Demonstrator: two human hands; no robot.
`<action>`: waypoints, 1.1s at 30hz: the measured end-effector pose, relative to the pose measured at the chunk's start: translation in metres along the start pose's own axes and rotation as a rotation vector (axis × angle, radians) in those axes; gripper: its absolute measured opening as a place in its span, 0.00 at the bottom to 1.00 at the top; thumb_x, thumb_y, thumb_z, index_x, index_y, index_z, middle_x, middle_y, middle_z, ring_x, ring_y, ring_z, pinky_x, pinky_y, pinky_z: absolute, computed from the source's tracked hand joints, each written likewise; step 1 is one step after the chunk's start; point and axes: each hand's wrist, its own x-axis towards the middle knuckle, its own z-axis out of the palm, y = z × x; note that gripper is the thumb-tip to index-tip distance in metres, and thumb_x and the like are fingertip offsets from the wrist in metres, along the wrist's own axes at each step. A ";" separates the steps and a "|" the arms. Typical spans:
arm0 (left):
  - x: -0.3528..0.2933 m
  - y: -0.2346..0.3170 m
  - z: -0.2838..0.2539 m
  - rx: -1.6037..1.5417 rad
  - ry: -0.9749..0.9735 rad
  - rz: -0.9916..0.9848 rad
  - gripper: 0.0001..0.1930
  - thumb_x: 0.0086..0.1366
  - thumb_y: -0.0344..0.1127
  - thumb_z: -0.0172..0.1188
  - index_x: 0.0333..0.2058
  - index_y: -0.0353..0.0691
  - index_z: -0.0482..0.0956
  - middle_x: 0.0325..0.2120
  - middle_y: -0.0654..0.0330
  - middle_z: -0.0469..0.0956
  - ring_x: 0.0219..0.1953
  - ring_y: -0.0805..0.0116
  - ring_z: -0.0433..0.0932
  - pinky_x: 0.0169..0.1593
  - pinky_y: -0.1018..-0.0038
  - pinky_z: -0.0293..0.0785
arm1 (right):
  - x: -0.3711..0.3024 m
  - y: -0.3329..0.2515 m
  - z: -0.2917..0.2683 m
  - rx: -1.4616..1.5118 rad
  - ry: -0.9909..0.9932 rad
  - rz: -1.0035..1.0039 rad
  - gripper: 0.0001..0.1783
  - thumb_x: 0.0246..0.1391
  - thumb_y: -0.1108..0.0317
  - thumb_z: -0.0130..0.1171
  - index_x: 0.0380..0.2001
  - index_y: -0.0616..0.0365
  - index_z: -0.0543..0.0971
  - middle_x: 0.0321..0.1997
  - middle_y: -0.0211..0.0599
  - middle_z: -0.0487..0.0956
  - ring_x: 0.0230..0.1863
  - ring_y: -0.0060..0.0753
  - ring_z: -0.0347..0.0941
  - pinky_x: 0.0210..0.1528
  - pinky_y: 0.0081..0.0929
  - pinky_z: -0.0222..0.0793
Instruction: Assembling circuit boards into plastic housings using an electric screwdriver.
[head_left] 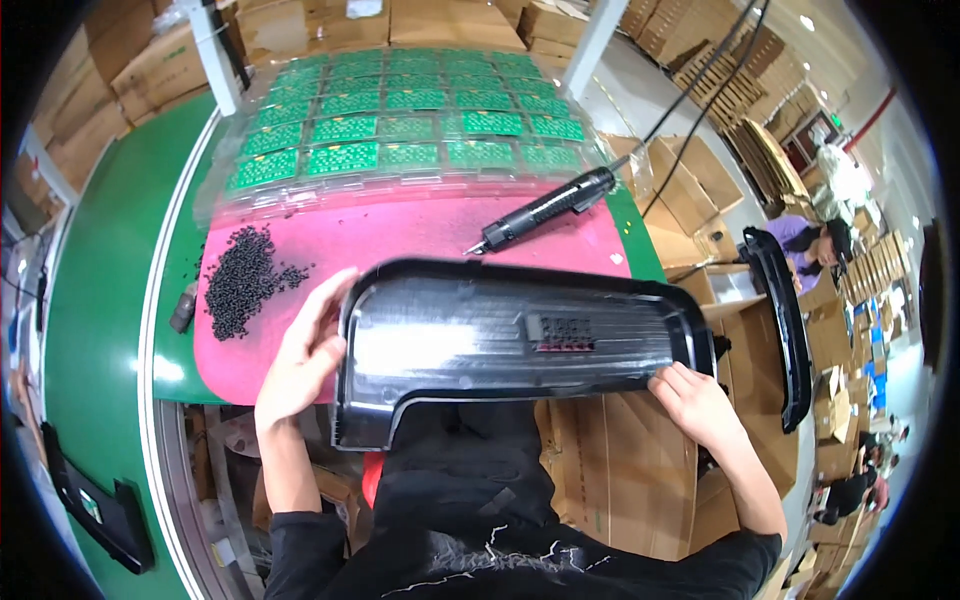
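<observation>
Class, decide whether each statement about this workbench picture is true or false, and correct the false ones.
1. The left hand and right hand both hold the black panel. True.
2. The small black parts lie heaped on the pink mat. True.
3. The black power tool is left of the small black parts. False: it is to their right.
4. Green circuit boards lie in rows beyond the black panel. True.
5. The right hand grips the black power tool. False: it holds the black panel's near edge.
</observation>
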 end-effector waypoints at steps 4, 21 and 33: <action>-0.003 -0.001 0.010 0.245 0.179 0.123 0.31 0.42 0.20 0.49 0.51 0.36 0.72 0.59 0.54 0.65 0.55 0.67 0.71 0.57 0.73 0.68 | 0.067 0.031 0.008 0.202 0.230 -0.024 0.14 0.45 0.74 0.61 0.37 0.59 0.72 0.34 0.38 0.73 0.36 0.40 0.73 0.35 0.32 0.73; -0.027 0.003 0.000 0.316 0.343 0.165 0.21 0.44 0.13 0.47 0.37 0.35 0.78 0.53 0.56 0.71 0.53 0.68 0.72 0.50 0.80 0.67 | 0.369 0.125 0.040 0.073 0.338 0.217 0.40 0.54 0.71 0.58 0.68 0.48 0.54 0.50 0.49 0.77 0.56 0.52 0.70 0.61 0.43 0.64; 0.064 0.072 0.057 0.378 0.175 0.288 0.37 0.47 0.31 0.75 0.57 0.34 0.71 0.49 0.54 0.77 0.50 0.65 0.77 0.55 0.69 0.72 | 0.247 -0.034 -0.053 1.933 0.689 -0.258 0.49 0.46 0.76 0.67 0.67 0.63 0.50 0.56 0.51 0.70 0.56 0.39 0.71 0.62 0.39 0.67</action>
